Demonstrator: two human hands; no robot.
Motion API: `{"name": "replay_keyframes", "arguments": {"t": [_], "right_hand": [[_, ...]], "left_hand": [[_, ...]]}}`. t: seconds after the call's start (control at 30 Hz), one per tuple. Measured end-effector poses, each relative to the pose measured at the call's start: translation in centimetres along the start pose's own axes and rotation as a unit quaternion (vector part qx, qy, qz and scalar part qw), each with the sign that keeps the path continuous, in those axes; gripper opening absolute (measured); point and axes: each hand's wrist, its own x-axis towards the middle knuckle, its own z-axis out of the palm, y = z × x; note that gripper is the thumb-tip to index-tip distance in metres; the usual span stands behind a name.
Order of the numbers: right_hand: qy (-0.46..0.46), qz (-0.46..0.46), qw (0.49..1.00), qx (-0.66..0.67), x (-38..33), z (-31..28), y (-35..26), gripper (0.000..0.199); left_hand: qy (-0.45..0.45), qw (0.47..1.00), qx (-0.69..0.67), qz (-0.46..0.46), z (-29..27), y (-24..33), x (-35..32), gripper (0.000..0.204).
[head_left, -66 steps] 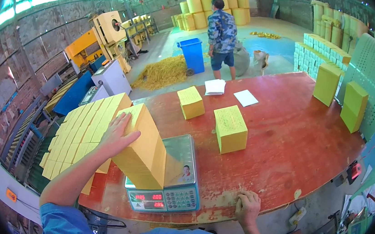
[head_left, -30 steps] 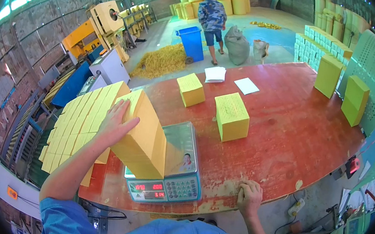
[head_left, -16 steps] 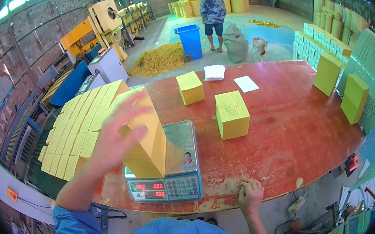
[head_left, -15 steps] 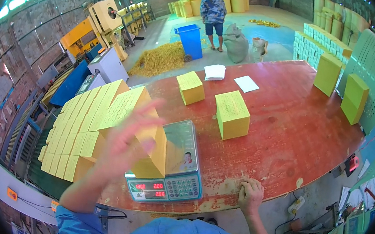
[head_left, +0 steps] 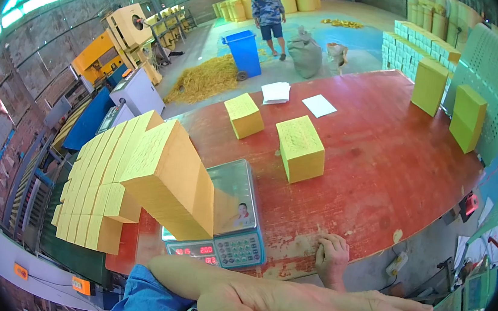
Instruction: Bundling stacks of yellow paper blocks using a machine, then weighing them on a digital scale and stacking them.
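Observation:
A tall stack of yellow paper [head_left: 177, 178] stands on a blue-green digital scale [head_left: 242, 249] with red lit digits, near the front of the red table [head_left: 369, 168]. My left hand [head_left: 306, 304] reaches across in front of my body, close to the camera, fingers stretched out and nothing in them. It is nearest the scale's front and covers part of the display. My right hand [head_left: 332, 255] rests at the table's front edge with its fingers curled, and no object shows in it. Two shorter yellow paper blocks stand beyond the scale, the nearer one [head_left: 301, 152] to its right.
Rows of yellow paper blocks [head_left: 96, 194] fill the left side. White sheets [head_left: 319, 106] lie at the table's far side. Two yellow blocks stand by a perforated panel [head_left: 491, 78] at right. Beyond are a blue bin [head_left: 244, 55], a straw-like heap [head_left: 205, 81] and a person [head_left: 268, 15].
My left hand has drawn back from beside the stack on the scale to the front of my body. The display digits differ. My right hand stays put; the distant person has shifted stance.

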Motion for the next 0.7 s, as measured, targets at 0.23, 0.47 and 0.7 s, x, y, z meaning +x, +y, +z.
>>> {"name": "replay_keyframes", "arguments": {"t": [0.23,0.47,0.7], "right_hand": [[-0.005,0.0,1.0,-0.006,-0.2,0.0,0.0,0.018],[-0.006,-0.006,1.0,-0.002,-0.2,-0.1,-0.4,0.018],[-0.002,0.001,1.0,-0.009,-0.2,-0.1,0.2,0.017]], "left_hand": [[-0.028,0.986,-0.148,-0.07,-0.4,-0.8,-3.1,0.077],[0.035,0.991,-0.119,0.052,1.6,-3.3,-1.8,0.082],[0.003,0.987,-0.156,0.036,0.9,-2.9,-1.2,0.081]]}}
